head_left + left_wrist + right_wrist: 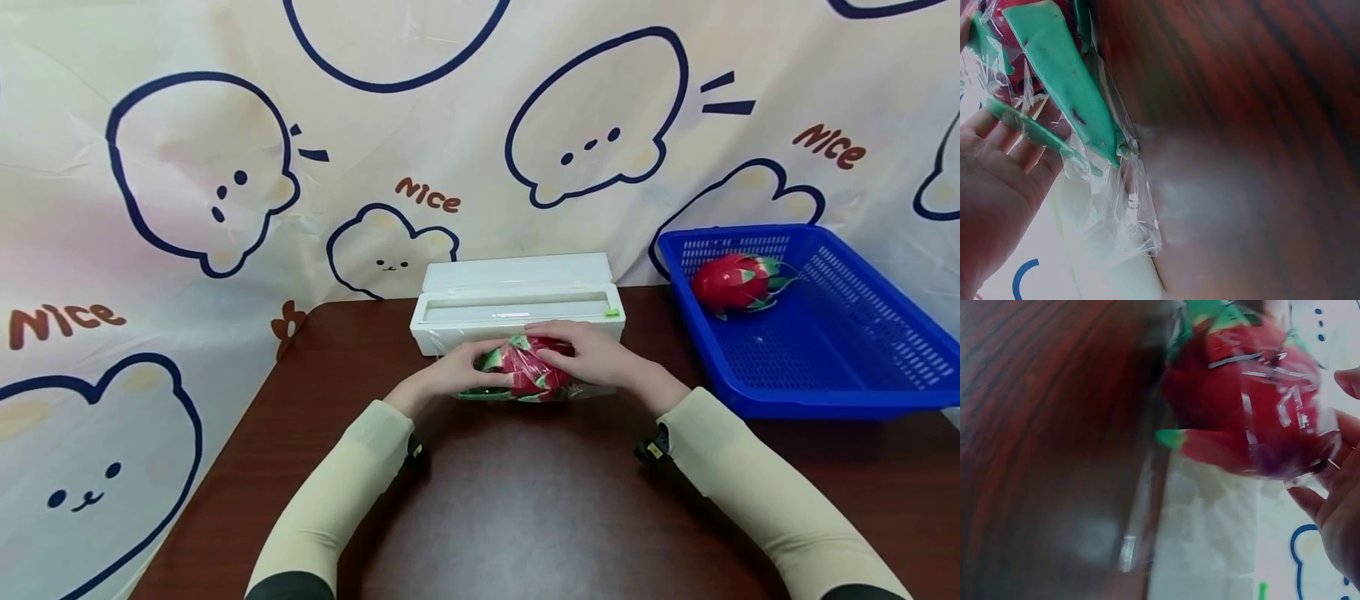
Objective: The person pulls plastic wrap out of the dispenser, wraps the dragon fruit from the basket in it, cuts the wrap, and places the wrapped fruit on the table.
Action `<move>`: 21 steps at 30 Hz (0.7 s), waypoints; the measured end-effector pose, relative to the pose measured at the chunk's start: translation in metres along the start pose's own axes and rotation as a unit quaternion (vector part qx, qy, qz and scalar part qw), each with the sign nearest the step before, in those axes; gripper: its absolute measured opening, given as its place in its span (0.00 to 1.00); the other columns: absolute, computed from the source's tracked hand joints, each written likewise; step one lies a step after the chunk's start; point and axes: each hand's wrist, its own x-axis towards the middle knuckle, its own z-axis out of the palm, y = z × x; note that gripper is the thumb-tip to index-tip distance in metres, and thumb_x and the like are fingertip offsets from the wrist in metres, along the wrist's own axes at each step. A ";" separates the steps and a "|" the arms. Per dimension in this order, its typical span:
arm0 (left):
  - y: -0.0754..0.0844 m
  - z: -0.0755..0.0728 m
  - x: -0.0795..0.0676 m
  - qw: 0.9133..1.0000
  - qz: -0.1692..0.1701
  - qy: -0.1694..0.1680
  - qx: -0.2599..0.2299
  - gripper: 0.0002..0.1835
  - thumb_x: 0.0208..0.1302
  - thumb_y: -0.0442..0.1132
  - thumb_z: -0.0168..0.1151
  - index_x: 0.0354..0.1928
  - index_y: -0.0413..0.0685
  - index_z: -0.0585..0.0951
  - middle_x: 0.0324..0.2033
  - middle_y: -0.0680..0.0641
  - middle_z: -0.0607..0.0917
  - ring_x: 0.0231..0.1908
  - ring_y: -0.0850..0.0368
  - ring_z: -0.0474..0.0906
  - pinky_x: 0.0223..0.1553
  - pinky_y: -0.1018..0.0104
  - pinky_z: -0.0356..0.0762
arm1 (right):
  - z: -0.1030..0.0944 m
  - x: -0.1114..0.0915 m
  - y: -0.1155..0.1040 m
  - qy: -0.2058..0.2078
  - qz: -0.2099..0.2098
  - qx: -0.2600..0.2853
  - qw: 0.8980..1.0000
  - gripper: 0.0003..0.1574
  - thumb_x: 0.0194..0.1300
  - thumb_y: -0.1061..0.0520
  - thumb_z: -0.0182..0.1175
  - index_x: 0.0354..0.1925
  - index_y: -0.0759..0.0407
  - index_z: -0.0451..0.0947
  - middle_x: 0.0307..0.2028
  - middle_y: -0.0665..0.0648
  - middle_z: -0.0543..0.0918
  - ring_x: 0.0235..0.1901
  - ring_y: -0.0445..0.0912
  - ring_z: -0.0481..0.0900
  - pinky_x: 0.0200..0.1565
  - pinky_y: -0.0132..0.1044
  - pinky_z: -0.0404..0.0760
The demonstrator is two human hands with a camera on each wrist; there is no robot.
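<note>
A red dragon fruit [534, 367] with green scales is wrapped in clear cling film and sits at the table's middle, in front of a white cling film box [517, 271]. My left hand [450, 371] holds its left side, thumb in front and fingers behind. On the upper right side my right hand [600, 358] grips it through the film. In the left wrist view, loose cling film [1132, 215] bunches past the long green scales [1069, 81]. The right wrist view shows film stretched over the red skin [1229, 412], with fingers at its far side.
To the right stands a blue plastic basket [840, 342] holding another dragon fruit [731, 283]. The white box has its lid raised, and a green slider [612, 312] sits at its right end. A printed cloth [405, 150] hangs behind the dark wooden table [510, 508].
</note>
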 end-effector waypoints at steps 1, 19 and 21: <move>-0.001 0.000 0.000 1.000 0.001 0.000 -0.001 0.35 0.62 0.51 0.67 0.70 0.58 0.68 0.56 0.52 0.78 0.52 0.55 0.71 0.55 0.56 0.70 | 0.001 0.000 0.001 -0.002 0.009 0.002 1.000 0.29 0.69 0.48 0.59 0.65 0.54 0.72 0.61 0.55 0.76 0.61 0.52 0.71 0.59 0.54 0.70; 0.011 0.002 -0.007 0.988 0.114 0.086 0.060 0.41 0.57 0.48 0.72 0.71 0.56 0.65 0.64 0.54 0.72 0.60 0.57 0.70 0.60 0.53 0.68 | 0.009 0.000 0.011 0.021 0.016 0.065 0.998 0.27 0.68 0.49 0.61 0.63 0.54 0.75 0.60 0.55 0.77 0.60 0.52 0.72 0.58 0.55 0.71; 0.011 0.005 -0.003 0.987 0.129 0.077 0.061 0.40 0.57 0.48 0.72 0.71 0.59 0.66 0.63 0.56 0.72 0.60 0.59 0.70 0.59 0.56 0.69 | 0.010 0.000 0.011 0.019 0.013 0.071 0.997 0.27 0.68 0.49 0.61 0.64 0.53 0.74 0.60 0.55 0.76 0.60 0.52 0.72 0.58 0.54 0.71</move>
